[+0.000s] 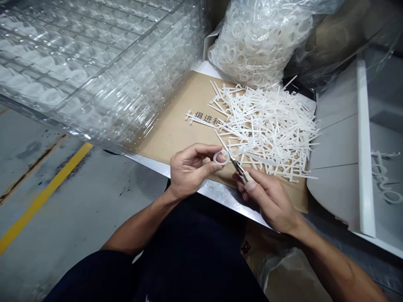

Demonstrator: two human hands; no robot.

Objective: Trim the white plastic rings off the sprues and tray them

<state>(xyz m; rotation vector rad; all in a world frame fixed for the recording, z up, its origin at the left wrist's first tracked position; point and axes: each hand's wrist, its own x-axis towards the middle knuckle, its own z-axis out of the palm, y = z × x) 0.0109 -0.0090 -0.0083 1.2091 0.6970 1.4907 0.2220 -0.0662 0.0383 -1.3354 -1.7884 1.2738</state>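
Note:
A small white plastic ring [215, 158] is pinched between the thumb and fingers of my left hand [190, 170], above the front edge of the cardboard. My right hand [267, 195] is closed around a pair of nippers [238, 167], whose metal tips point at the ring's right side. Whether the jaws touch the ring I cannot tell. Just beyond both hands lies a heap of thin white plastic sticks [267, 126] on the brown cardboard sheet [176, 126]. A few sticks with knobbed ends stretch out to the heap's left.
Stacked clear plastic trays [126, 67] fill the left side. A clear bag of white rings [255, 46] stands behind the heap. At right is a white bin [367, 147] with a white plastic piece [385, 178] inside. The metal table edge [226, 199] runs below my hands.

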